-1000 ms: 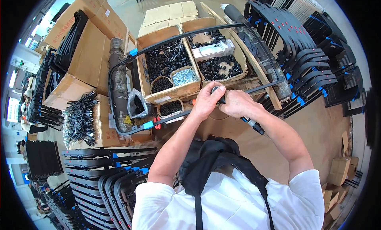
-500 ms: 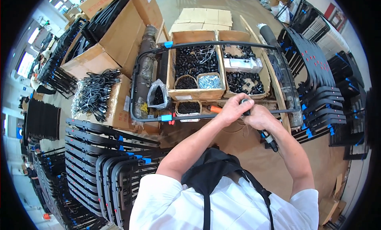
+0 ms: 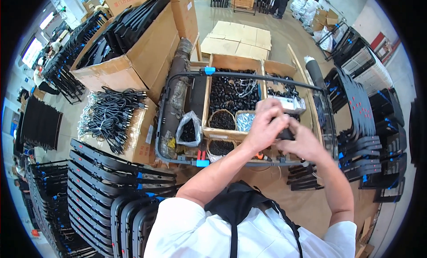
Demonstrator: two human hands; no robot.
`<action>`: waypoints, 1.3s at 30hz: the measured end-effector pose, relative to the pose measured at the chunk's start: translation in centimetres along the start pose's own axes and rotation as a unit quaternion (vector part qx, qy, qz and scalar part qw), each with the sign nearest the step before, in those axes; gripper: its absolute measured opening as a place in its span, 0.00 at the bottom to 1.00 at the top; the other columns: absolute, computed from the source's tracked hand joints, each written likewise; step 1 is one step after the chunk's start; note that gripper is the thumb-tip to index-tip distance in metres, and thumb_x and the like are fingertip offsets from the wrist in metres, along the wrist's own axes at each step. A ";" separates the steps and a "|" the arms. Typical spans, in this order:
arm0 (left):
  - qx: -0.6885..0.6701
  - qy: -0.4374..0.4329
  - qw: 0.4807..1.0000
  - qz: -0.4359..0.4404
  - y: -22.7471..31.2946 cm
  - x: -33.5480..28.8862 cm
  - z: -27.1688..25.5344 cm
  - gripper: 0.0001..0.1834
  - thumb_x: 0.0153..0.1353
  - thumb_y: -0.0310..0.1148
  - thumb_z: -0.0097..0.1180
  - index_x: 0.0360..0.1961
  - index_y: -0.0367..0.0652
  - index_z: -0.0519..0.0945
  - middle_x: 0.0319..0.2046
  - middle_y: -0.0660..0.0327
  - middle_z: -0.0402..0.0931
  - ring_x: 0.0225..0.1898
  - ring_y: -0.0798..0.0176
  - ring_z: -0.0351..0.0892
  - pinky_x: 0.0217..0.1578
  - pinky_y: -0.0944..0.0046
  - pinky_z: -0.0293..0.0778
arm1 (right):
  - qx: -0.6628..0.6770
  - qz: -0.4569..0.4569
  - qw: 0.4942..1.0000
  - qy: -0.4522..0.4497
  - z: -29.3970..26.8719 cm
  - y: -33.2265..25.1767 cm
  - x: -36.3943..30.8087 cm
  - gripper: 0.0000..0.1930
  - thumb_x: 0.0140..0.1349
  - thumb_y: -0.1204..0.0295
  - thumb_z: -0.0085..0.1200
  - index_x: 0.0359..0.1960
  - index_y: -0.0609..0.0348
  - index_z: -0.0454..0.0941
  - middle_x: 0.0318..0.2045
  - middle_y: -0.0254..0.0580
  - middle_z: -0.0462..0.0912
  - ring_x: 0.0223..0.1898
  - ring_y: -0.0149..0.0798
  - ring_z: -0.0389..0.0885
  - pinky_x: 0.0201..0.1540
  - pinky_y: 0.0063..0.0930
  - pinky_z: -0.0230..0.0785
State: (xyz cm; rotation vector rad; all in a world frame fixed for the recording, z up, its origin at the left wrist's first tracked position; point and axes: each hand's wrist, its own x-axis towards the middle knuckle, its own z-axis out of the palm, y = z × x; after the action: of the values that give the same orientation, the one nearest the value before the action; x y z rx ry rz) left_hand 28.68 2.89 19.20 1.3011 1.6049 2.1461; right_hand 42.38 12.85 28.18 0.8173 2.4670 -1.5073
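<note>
My left hand (image 3: 268, 125) is raised over the front of a parts box, its fingers curled together in a pinch; whatever they hold is hidden. Close beside it, my right hand (image 3: 303, 140) wraps round a dark, cylindrical hand tool (image 3: 286, 134), mostly covered by the fingers. Both hands are above the near side of a black rectangular tube frame (image 3: 187, 73) with blue clips (image 3: 202, 163), which lies across the boxes. Under the hands is an orange-and-black tool (image 3: 262, 157). The box (image 3: 226, 134) holds black plastic pieces and silvery screws (image 3: 245, 121).
A bag of black bits (image 3: 188, 130) and a round tub of dark screws (image 3: 221, 147) sit inside the frame's outline. Bundled black cables (image 3: 116, 117) lie on a carton to the left. Stacked black frames (image 3: 102, 186) stand near left, with more racks (image 3: 356, 106) at right.
Both hands have lifted slightly away from me, and the right hand has turned the tool so less of it shows. The view has shifted, so the frame and boxes appear lower and further right.
</note>
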 end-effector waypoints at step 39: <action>0.245 0.169 0.831 -0.470 -26.5 -0.3 -23.4 0.37 0.68 0.65 0.57 0.39 0.33 0.84 0.36 0.45 0.86 0.42 0.45 0.85 0.48 0.50 0.77 | -0.306 -0.186 0.932 -0.052 19.7 3.5 33.7 0.37 0.57 0.60 0.71 0.62 0.65 0.66 0.47 0.63 0.84 0.47 0.64 0.86 0.49 0.54 0.80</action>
State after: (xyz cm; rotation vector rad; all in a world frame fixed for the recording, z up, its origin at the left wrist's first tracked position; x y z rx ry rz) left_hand 2.90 -2.76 -4.28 0.0201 2.3406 1.3927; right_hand 12.68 9.84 2.83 0.1582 2.8554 -0.7196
